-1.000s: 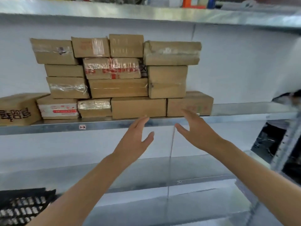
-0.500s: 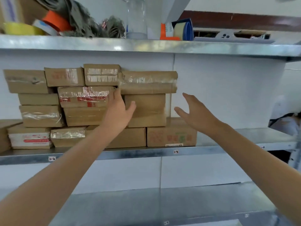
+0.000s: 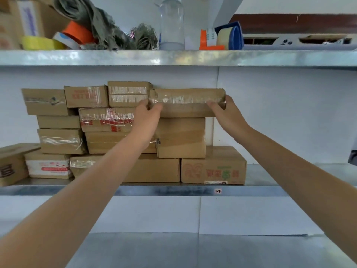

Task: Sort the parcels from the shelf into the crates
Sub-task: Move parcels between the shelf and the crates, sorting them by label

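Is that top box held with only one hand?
No, the left hand grips one end of the long parcel, the right hand the other.

Both hands [image 3: 147, 117] [image 3: 228, 115] on top parcel [image 3: 188, 110]

We take the galvanised middle shelf [image 3: 173, 191], marked by a small tag [image 3: 218, 191] reading "1-3" on its front lip, as our landmark. Above it runs an upper shelf [image 3: 270, 58] of the same metal, its front edge showing soft glare from even, diffuse light, and below it lies a lower shelf [image 3: 193, 252]. Behind the middle shelf we see a plain white wall panel [image 3: 280, 113] with one vertical seam [image 3: 218, 84]. High above it to the right, a dark brown band [image 3: 289, 22] crosses the wall.
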Available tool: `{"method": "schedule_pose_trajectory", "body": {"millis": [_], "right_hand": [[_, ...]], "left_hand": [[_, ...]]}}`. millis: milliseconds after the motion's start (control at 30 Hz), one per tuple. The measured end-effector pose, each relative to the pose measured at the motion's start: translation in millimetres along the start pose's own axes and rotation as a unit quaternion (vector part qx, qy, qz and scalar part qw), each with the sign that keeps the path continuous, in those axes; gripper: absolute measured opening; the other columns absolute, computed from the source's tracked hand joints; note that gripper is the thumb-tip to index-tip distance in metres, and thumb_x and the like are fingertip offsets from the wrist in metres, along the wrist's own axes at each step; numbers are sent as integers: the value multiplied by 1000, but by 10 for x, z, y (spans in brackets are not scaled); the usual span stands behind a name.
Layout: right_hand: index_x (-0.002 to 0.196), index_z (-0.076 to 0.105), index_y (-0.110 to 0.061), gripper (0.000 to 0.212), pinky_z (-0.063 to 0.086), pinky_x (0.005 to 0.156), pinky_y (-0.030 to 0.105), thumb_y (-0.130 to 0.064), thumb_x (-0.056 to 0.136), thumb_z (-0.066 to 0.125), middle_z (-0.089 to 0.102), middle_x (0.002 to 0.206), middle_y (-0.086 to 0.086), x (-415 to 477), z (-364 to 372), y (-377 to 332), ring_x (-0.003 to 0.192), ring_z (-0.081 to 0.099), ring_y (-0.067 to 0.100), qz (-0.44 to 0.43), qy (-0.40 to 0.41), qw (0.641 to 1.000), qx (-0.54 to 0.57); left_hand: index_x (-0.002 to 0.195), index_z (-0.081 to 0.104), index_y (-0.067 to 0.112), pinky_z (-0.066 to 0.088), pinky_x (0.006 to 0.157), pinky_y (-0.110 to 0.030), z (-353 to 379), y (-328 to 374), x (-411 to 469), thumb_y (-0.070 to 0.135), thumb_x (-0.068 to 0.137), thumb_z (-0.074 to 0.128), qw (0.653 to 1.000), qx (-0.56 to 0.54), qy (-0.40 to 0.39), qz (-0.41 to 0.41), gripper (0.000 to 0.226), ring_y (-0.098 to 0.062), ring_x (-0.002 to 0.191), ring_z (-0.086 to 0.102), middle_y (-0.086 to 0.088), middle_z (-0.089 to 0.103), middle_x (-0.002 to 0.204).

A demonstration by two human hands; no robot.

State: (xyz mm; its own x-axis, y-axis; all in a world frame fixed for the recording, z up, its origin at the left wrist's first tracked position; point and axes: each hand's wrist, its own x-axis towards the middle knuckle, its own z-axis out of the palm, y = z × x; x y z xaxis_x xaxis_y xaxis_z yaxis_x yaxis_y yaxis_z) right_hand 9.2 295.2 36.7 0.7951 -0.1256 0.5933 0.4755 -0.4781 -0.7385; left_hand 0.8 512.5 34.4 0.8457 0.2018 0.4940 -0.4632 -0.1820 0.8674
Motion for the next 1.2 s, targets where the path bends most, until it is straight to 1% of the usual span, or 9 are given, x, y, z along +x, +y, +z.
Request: {"method": "schedule_pose_trajectory", "body": {"millis": [133,267,333,467,600,833,967,1067,1200], "right_hand": [[124,39,-42,32,41,69,13,-48,95,51,55,106,-29,-303,-154,4,86,53,-24,-59,64,996,30],[136,35,-36,40,42,70,-2,-39,99,51,53,110,-35,-664,-177,83,97,51,-25,-83,104,990,55],[138,35,-34,42,41,72,-3,-40,99,49,55,108,-39,-819,-145,96,101,53,-21,-81,114,988,68],[122,41,-35,32,52,93,27,-49,94,49,59,113,-27,-1094,-100,42,111,58,-3,-86,135,978,132],[100,46,-38,16,55,89,51,-53,95,46,55,95,-27,-1322,44,10,90,55,-3,-72,142,973,169],[91,48,-32,26,45,62,15,-54,82,59,54,76,-30,-1615,530,-46,70,51,-7,-48,122,971,201],[119,51,-37,40,48,74,7,-49,85,68,56,110,-29,-2002,1009,142,95,58,-11,-9,48,977,207],[124,53,-46,46,44,72,1,-55,80,65,45,118,-10,-2358,1442,279,96,54,-13,70,-42,979,188],[135,47,-47,48,43,73,1,-41,90,63,41,112,-10,-2685,2020,295,97,50,-14,93,-147,972,158]], "left_hand": [[143,46,24,38,101,-28,-72,73,-222,32,96,59,998,-54,2,43,50,-3,118,49,20,51,128],[114,60,32,46,93,-21,-147,59,-458,25,98,56,992,-87,8,94,18,20,93,58,40,63,93],[103,62,32,47,99,-28,-192,18,-561,24,98,56,989,-116,18,90,12,16,92,60,38,64,92],[81,67,32,54,96,-37,-386,-93,-763,20,98,54,979,-186,20,81,25,-14,106,68,6,73,105],[78,69,18,58,80,-24,-702,-249,-969,9,95,53,962,-264,35,57,25,-17,98,72,-4,77,97],[91,62,11,59,76,-23,-1222,-650,-1264,47,89,64,978,-189,88,-13,37,-10,87,71,2,74,88],[64,54,25,54,91,-41,-1581,-1066,-1615,64,72,74,988,-87,102,-82,44,-21,87,66,-2,67,81],[81,67,25,55,92,-43,-1922,-1423,-1963,60,72,75,982,-59,123,-134,37,-12,86,68,6,72,85],[100,75,33,53,89,-32,-2488,-1709,-2341,47,85,69,969,-34,153,-189,21,-9,97,70,8,75,99]]}}
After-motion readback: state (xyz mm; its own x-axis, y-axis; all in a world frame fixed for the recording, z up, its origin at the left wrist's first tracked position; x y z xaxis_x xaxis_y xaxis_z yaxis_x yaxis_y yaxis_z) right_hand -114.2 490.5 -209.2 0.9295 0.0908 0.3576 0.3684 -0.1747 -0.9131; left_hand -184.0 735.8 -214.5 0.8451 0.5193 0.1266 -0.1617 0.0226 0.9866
